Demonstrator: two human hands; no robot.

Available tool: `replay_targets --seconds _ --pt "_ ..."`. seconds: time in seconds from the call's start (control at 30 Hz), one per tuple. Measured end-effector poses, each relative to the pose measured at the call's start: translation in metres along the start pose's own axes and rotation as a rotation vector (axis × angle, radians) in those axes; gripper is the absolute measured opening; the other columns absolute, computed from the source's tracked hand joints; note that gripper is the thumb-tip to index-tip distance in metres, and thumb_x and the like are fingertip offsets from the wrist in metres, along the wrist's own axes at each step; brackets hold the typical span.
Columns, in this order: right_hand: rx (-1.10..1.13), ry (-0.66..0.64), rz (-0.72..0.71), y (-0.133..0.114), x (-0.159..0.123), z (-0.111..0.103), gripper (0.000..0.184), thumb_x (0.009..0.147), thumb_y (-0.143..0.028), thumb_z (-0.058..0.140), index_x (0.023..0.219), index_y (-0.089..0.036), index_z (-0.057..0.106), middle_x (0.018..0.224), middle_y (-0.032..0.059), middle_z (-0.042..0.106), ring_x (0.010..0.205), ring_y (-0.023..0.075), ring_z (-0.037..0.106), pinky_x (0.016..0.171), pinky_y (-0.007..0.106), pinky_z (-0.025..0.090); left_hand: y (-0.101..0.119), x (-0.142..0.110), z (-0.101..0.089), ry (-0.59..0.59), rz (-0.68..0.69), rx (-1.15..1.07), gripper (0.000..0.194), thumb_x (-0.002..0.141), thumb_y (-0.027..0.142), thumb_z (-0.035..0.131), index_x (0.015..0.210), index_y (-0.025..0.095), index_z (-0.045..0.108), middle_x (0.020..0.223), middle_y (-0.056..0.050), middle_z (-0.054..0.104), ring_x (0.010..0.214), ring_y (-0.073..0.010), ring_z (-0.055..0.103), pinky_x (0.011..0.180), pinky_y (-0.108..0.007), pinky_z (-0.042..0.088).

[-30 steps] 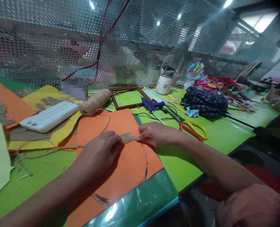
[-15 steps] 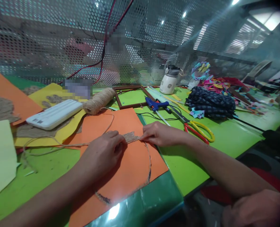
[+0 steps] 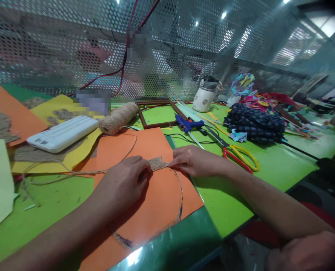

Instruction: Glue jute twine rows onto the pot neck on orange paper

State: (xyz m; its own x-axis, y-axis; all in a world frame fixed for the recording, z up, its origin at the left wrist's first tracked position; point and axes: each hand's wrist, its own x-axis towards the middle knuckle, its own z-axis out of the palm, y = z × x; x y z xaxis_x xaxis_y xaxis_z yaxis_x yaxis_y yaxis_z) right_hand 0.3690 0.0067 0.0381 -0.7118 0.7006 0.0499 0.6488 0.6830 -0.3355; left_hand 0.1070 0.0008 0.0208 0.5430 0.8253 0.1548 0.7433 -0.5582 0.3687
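A small patch of jute twine [image 3: 156, 163], laid in close rows, lies on an orange sheet [image 3: 153, 203] between my hands. My left hand [image 3: 129, 177] is closed, fingertips curled down at the patch's left end; what they pinch is hidden. At the other end my right hand [image 3: 191, 160] pinches the twine between thumb and fingertips. A loose curve of twine runs from there down the sheet, partly dark along its length. Behind my left hand lies a twine spool [image 3: 118, 118], its strand trailing onto the orange sheet.
Right of the sheet lie a blue glue gun [image 3: 188, 123] and scissors [image 3: 235, 152] with red and yellow handles. A brown frame [image 3: 156, 125], white bottle [image 3: 205, 94] and dark checked cloth bundle [image 3: 253, 122] stand farther back. At left is a white power-bank-like box [image 3: 62, 134] on yellow paper.
The whole view has shifted slightly. Both hands keep nearly the same place and grip at the twine patch.
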Motion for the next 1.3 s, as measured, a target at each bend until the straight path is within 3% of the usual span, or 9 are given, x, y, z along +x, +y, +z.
replay_targets --seconds 0.17,0.3,0.53,0.7,0.83,1.03,1.3 --pt "-0.284 -0.088 0.034 -0.018 -0.001 -0.001 0.018 0.102 -0.012 0.065 0.091 -0.015 0.08 0.087 0.0079 0.066 0.075 0.0187 0.051 0.061 0.035 0.025 0.002 0.003 -0.003 -0.063 -0.065 0.001 0.021 0.093 0.022 0.05 0.087 0.023 0.069 0.092 -0.005 0.076 0.082 -0.0241 0.068 0.067 -0.034 0.043" --pt "-0.433 -0.097 -0.004 -0.029 -0.002 0.002 0.019 0.102 -0.007 0.062 0.091 -0.013 0.076 0.085 0.0091 0.065 0.079 0.0216 0.05 0.061 0.039 0.021 0.004 0.004 -0.004 -0.082 -0.091 0.016 0.021 0.091 0.019 0.048 0.086 0.023 0.068 0.092 -0.005 0.076 0.082 -0.0246 0.067 0.067 -0.035 0.042" --pt "-0.322 -0.05 0.029 -0.026 -0.001 0.006 0.023 0.101 -0.006 0.06 0.082 -0.014 0.072 0.082 0.008 0.062 0.074 0.02 0.046 0.061 0.038 0.021 0.004 0.004 -0.003 -0.073 -0.111 0.017 0.02 0.093 0.018 0.05 0.087 0.024 0.068 0.09 -0.003 0.076 0.079 -0.0234 0.066 0.065 -0.034 0.038" --pt "-0.232 -0.073 0.1 -0.024 0.001 0.003 0.02 0.097 -0.005 0.063 0.082 -0.015 0.072 0.084 0.0066 0.062 0.071 0.0172 0.043 0.06 0.036 0.021 -0.003 -0.002 0.001 0.011 0.01 0.019 0.026 0.102 0.03 0.05 0.089 0.024 0.072 0.085 -0.004 0.068 0.072 -0.0198 0.06 0.063 -0.034 0.034" --pt "-0.236 -0.092 0.12 -0.026 0.001 0.002 0.022 0.1 -0.007 0.061 0.082 -0.015 0.072 0.084 0.0063 0.062 0.071 0.0171 0.043 0.06 0.036 0.021 -0.005 -0.005 0.003 0.046 0.126 0.181 0.036 0.103 0.026 0.045 0.081 0.022 0.073 0.076 -0.004 0.06 0.066 -0.0192 0.053 0.061 -0.036 0.028" --pt "-0.264 -0.098 0.141 -0.027 -0.001 0.004 0.023 0.101 -0.008 0.06 0.083 -0.016 0.071 0.085 0.0057 0.061 0.071 0.0173 0.043 0.06 0.038 0.02 -0.002 -0.005 0.002 0.031 0.193 0.273 0.037 0.104 0.023 0.045 0.08 0.02 0.073 0.078 -0.007 0.063 0.072 -0.0216 0.06 0.062 -0.036 0.035" --pt "-0.303 0.033 0.068 -0.026 -0.004 0.007 0.02 0.105 -0.014 0.057 0.092 -0.015 0.072 0.094 0.0098 0.063 0.085 0.022 0.05 0.064 0.037 0.026 -0.001 -0.005 0.001 0.106 0.309 0.381 0.032 0.101 0.016 0.049 0.075 0.019 0.069 0.071 -0.006 0.063 0.069 -0.0238 0.061 0.059 -0.037 0.038"
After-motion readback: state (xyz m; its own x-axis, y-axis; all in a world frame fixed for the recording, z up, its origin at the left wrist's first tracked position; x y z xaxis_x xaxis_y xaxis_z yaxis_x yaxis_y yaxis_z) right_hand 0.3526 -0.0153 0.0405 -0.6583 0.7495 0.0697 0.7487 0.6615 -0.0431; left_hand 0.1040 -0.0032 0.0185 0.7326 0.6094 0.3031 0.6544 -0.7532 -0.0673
